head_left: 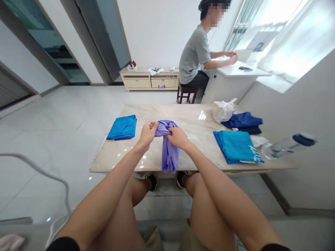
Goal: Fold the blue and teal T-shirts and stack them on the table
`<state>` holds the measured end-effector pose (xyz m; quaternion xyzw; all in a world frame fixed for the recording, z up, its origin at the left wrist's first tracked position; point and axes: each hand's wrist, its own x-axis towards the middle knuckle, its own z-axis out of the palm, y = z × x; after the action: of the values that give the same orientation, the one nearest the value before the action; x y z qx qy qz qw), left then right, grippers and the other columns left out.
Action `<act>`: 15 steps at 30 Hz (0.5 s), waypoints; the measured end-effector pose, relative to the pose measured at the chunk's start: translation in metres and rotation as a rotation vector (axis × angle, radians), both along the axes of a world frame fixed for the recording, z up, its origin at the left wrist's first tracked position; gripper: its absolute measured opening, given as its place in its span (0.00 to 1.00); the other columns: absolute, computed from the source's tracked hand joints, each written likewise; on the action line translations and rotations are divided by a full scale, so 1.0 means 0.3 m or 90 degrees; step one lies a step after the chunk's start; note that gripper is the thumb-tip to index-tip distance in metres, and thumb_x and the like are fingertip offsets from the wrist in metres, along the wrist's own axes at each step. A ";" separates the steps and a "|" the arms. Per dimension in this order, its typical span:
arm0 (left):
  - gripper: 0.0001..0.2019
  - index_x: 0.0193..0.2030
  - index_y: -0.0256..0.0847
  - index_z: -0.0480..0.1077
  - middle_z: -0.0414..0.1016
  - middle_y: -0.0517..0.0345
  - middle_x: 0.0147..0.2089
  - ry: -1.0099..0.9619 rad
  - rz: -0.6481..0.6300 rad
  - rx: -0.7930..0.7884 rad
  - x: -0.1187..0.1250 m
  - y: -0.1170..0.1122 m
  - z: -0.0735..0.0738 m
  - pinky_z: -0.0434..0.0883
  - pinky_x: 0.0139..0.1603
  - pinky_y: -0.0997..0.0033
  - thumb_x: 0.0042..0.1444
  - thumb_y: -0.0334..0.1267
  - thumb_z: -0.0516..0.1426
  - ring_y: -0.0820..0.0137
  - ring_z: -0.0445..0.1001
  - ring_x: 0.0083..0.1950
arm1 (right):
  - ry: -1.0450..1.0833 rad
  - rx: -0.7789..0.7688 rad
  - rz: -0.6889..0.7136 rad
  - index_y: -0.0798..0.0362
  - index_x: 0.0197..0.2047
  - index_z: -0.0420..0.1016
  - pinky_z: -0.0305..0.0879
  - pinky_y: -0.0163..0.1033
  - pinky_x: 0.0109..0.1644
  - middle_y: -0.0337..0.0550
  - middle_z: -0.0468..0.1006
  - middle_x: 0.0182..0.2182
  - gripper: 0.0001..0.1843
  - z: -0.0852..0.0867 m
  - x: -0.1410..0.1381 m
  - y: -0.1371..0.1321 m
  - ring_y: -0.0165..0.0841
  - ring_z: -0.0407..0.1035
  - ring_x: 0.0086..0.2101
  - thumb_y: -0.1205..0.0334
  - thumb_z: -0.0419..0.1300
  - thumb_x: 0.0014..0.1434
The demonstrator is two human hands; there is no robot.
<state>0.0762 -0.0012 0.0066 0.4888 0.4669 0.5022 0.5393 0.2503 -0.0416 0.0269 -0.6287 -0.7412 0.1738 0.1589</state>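
A purple shirt (169, 150) hangs bunched between both my hands above the near edge of the marble table (193, 122). My left hand (148, 133) is closed on its upper left part. My right hand (178, 136) pinches the cloth just to the right, and the rest of the shirt droops down past the table edge. A folded light-blue garment (123, 127) lies on the table to the left of my hands.
On the right lie a folded turquoise shirt (237, 146), a dark blue garment (243, 121), a white plastic bag (223, 110) and a water bottle (288, 144). Another person (196, 57) sits at a white desk beyond the table. My knees are below.
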 end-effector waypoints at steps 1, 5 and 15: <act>0.19 0.42 0.40 0.75 0.82 0.56 0.35 -0.005 -0.005 -0.026 -0.008 0.002 0.000 0.77 0.36 0.70 0.60 0.53 0.72 0.68 0.80 0.33 | 0.001 0.005 0.011 0.55 0.50 0.86 0.69 0.39 0.55 0.54 0.87 0.49 0.15 0.001 0.003 0.004 0.43 0.80 0.49 0.62 0.57 0.72; 0.18 0.47 0.39 0.76 0.84 0.54 0.37 -0.003 0.011 -0.058 -0.033 -0.007 0.003 0.79 0.39 0.68 0.61 0.50 0.72 0.67 0.82 0.36 | 0.040 0.037 0.078 0.55 0.46 0.85 0.67 0.37 0.49 0.50 0.87 0.44 0.11 -0.012 -0.012 0.030 0.40 0.79 0.44 0.61 0.61 0.70; 0.18 0.51 0.39 0.80 0.87 0.49 0.45 -0.005 -0.018 -0.041 -0.098 -0.031 0.021 0.78 0.38 0.70 0.60 0.47 0.71 0.65 0.84 0.41 | 0.214 0.025 0.149 0.55 0.76 0.63 0.64 0.36 0.44 0.39 0.83 0.40 0.39 -0.035 -0.082 0.028 0.34 0.73 0.36 0.56 0.66 0.66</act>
<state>0.0467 -0.0104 0.0130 0.4757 0.4734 0.4813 0.5639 0.2257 -0.0331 0.0165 -0.4972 -0.7754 0.2794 0.2712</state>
